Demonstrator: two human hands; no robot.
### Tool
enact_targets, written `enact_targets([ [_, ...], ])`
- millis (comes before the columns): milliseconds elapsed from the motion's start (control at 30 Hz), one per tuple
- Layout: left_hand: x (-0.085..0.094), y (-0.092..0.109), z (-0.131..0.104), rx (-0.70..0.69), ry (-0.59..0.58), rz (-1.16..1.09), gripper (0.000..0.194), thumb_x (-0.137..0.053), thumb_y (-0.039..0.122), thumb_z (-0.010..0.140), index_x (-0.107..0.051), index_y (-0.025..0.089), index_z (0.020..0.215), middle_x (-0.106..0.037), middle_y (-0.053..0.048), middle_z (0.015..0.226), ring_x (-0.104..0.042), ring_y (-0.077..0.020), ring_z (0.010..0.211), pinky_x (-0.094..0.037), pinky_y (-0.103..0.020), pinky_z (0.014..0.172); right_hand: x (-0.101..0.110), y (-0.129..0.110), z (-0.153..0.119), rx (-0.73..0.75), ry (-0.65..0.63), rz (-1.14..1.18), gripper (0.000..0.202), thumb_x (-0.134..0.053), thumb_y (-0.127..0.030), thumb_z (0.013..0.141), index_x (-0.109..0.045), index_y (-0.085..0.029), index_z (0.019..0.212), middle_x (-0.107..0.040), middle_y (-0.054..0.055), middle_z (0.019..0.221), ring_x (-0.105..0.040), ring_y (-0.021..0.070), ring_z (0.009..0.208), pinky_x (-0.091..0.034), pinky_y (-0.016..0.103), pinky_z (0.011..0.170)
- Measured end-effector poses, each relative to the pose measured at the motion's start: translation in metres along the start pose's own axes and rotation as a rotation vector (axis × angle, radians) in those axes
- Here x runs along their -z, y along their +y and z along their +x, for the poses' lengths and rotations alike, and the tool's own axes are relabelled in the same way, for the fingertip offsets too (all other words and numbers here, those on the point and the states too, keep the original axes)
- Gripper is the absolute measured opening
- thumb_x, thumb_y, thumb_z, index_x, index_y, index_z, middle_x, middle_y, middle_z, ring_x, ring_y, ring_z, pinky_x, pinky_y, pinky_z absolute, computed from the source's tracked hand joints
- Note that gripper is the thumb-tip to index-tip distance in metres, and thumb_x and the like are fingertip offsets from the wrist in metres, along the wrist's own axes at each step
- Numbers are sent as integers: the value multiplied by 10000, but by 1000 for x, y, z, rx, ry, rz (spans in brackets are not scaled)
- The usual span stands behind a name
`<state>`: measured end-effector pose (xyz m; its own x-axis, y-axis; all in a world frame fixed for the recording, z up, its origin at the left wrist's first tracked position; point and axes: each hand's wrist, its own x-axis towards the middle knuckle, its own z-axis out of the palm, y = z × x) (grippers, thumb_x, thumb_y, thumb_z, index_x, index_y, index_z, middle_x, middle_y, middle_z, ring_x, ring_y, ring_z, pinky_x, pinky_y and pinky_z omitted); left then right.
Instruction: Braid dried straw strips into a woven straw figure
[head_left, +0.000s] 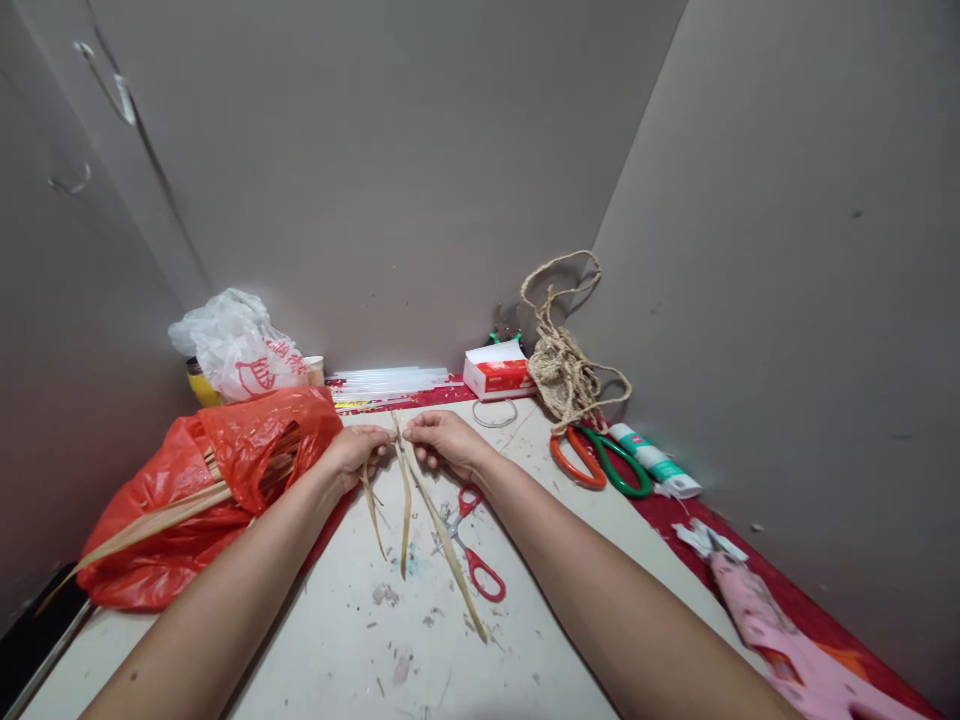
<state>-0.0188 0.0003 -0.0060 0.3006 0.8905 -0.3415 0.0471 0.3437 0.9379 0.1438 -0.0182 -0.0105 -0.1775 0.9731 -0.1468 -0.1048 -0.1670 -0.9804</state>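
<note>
Over the middle of the white board, my left hand [361, 450] and my right hand [442, 441] nearly meet, each with fingers pinched. Between them are strips of dried plant fibre [407, 505], tan and flat, with their long tails hanging down toward me. One long strip slants from my right fingers down to the right, and a shorter forked piece hangs below my left fingers. Just beyond the longest strip lie red-handled scissors [484, 575] with their blades partly behind it. The exact grip at the fingertips is too small to make out.
An orange plastic bag [172, 450] of dried leaves sits left, a white plastic bag [240, 345] behind it. Clear glue sticks [390, 382], a red-white box [496, 370], braided cord [562, 370], orange-handled [577, 460] and green-handled loops, a tube [656, 460] and a pink glue gun [780, 630] line the edges.
</note>
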Motion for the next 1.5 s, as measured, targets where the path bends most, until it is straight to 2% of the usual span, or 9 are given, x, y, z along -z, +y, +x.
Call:
enact_targets([
  [67, 0, 1, -1, 3, -8, 6, 213, -686, 275, 590, -525, 141, 629, -416, 77, 429, -230, -8, 311, -95, -187, 347, -1, 0, -1, -31, -20, -44, 106, -590, -176, 710, -526, -145, 631, -522, -42, 385, -375, 44, 263, -249, 140, 257],
  [267, -4, 6, -6, 16, -53, 26, 308, -699, 322, 606, -459, 146, 525, -328, 93, 373, -184, -2, 303, -73, -189, 347, -2, 1, -2, -52, -14, -115, 119, -571, -171, 729, -528, -145, 621, -521, -44, 386, -399, 49, 273, -271, 141, 260],
  [400, -6, 7, -7, 7, -27, 41, 296, -712, 287, 586, -463, 144, 516, -354, 88, 373, -195, -2, 303, -81, -190, 345, -4, 1, -3, -61, -36, -111, 120, -558, -136, 721, -517, -147, 609, -504, -58, 385, -385, 42, 278, -278, 138, 266],
  [600, -9, 8, -8, 21, 6, 57, 262, -643, 212, 618, -436, 152, 469, -328, 88, 359, -188, -6, 298, -94, -190, 342, -6, -1, -4, -64, 1, -116, 134, -552, -117, 719, -503, -150, 600, -491, -66, 370, -379, 41, 270, -266, 135, 259],
  [900, -7, 7, -7, 20, -3, 44, 227, -658, 238, 608, -468, 153, 519, -345, 87, 377, -195, -12, 302, -92, -188, 344, -8, -5, -6, -67, 21, -115, 147, -539, -92, 722, -500, -151, 593, -502, -61, 363, -383, 41, 257, -265, 132, 255],
  [1233, -7, 5, -4, 18, 6, 61, 262, -656, 223, 606, -438, 154, 480, -334, 83, 359, -203, -11, 292, -99, -184, 337, -5, -1, -4, -43, -30, -129, 141, -555, -126, 719, -530, -132, 580, -566, -22, 437, -468, 55, 309, -289, 131, 258],
  [1500, -7, 5, -4, 20, 10, 51, 229, -656, 226, 608, -460, 154, 516, -354, 82, 374, -204, -11, 296, -93, -189, 346, -6, -3, -5, -57, -14, -108, 134, -571, -110, 712, -504, -150, 603, -518, -53, 377, -406, 39, 275, -272, 124, 255],
])
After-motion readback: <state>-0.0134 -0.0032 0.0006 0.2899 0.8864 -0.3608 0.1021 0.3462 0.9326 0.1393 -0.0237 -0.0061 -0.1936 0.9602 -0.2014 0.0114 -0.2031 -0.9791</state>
